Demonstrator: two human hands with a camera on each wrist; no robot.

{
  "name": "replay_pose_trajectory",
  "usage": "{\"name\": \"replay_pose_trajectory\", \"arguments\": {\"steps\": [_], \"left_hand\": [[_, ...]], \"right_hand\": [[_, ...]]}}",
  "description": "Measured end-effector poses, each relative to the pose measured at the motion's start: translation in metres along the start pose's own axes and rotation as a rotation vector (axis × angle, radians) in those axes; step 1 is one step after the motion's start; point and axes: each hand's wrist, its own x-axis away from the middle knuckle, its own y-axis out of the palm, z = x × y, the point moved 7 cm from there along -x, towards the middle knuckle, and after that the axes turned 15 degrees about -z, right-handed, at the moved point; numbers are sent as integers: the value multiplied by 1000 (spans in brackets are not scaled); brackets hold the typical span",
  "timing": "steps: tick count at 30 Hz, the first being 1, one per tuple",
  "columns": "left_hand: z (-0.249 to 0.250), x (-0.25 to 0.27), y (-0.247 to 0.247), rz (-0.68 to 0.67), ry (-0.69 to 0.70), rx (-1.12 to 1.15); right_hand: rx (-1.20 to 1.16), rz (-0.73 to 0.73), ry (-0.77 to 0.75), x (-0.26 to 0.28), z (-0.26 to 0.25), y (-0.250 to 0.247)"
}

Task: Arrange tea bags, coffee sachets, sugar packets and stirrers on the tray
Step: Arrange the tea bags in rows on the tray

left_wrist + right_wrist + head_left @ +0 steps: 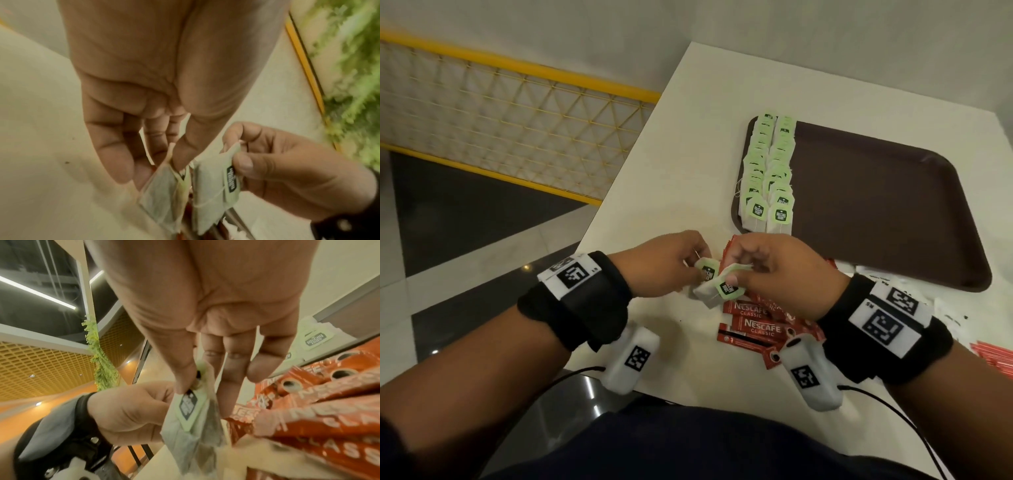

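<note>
Two tea bags with green tags hang just above the table's near edge. My left hand [697,269] pinches one tea bag [707,272] by its top, seen up close as a gauzy tea bag [162,194]. My right hand [736,274] pinches the other tea bag [724,289] between thumb and forefinger, with its tag [189,405] facing the right wrist camera. The two bags hang side by side, almost touching. Further back, the brown tray [876,205] holds two rows of tea bags [767,171] along its left side. Red coffee sachets [760,325] lie heaped under my right hand.
White packets [887,274] lie by the tray's near right corner. Red sticks [996,356] show at the far right edge. The white table [671,171] ends at its left edge, with a yellow railing [517,102] beyond. Most of the tray's floor is bare.
</note>
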Motion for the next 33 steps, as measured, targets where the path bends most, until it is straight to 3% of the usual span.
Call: {"name": "replay_pose_trajectory", "arguments": {"steps": [6,12,16,18,23,28,33], "left_hand": [[16,-2,-14,122,157,314],[39,-24,-6,25,275,636],[54,-42,-15,71,323,508],[59,-51,-21,131,342,552],[67,-68,-29,217,349,673],[56,-80,-33,306,295,688],[40,-82,-44,414,225,676]], "right_hand": [[-43,54,-61,5,-5,-23],[-31,204,7,4,9,-56],[-158,307,31,2,25,-78],[-298,359,24,4,35,-87],[-581,321,84,7,58,-86],[-535,368,171,10,84,-94],[-335,243,299,3,98,-85]]}}
